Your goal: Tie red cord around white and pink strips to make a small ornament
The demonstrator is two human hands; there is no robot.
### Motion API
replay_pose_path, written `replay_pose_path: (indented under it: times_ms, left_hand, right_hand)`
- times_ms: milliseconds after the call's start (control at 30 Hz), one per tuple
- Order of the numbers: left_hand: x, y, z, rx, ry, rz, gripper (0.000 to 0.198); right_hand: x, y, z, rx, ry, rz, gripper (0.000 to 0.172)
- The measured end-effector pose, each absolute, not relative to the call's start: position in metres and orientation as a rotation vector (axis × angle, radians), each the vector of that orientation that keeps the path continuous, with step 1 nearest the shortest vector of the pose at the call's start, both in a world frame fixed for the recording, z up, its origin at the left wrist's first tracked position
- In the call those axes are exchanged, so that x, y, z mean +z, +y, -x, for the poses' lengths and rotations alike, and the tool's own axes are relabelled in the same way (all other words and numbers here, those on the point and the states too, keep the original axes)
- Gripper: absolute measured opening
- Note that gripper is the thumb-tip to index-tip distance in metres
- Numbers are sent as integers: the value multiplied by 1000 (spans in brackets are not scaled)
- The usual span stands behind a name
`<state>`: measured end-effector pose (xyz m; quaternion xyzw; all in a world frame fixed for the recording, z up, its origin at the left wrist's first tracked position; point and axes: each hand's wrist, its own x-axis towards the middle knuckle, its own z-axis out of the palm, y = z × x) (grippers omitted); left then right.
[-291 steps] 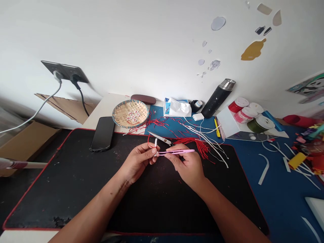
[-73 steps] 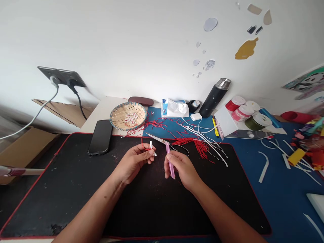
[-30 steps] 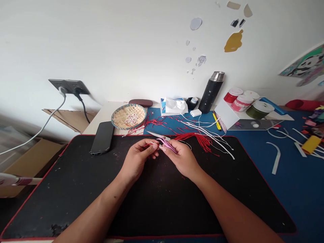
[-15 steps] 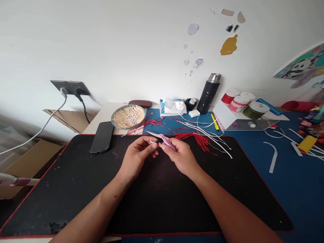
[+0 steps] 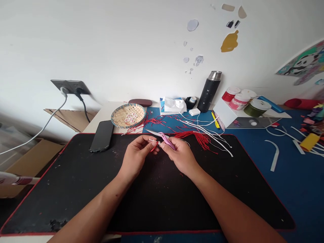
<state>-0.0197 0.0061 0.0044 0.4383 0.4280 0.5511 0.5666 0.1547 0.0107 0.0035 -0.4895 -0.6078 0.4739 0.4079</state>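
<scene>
My left hand [image 5: 138, 155] is closed, its thumb and forefinger pinching a short piece of red and white cord [image 5: 155, 146]. My right hand [image 5: 181, 154] holds a pair of scissors with pink-purple handles [image 5: 167, 141] in its palm, the blades pointing up and left above the left fingers. Its thumb and forefinger also meet at the white end of the cord. Fingers hide most of the small cord piece. Both hands are above the far part of the black mat [image 5: 162, 195]. Behind the right hand lies a bundle of red cords [image 5: 199, 139].
A woven basket [image 5: 128, 115] with small red and white pieces stands behind, beside a phone [image 5: 101, 136]. White cords [image 5: 210, 131], a tissue box [image 5: 172, 106], a black flask [image 5: 209, 91], a yellow cutter [image 5: 215, 120] and paint jars [image 5: 239, 101] line the back right.
My hands stay close together in nearly the same place. More of the red cord now shows below the left fingertips. The scissors remain in my right hand.
</scene>
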Motion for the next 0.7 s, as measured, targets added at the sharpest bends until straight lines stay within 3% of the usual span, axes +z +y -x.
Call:
replay_pose_path:
  times_ms: [233, 700]
  left_hand:
    - [3, 9, 21, 1223, 949, -917, 29]
    - [6, 9, 25, 1124, 1011, -1093, 29]
  right_hand:
    - [7, 11, -156, 1088, -1575, 1243, 21]
    - [7, 11, -157, 1119, -1601, 1194, 22]
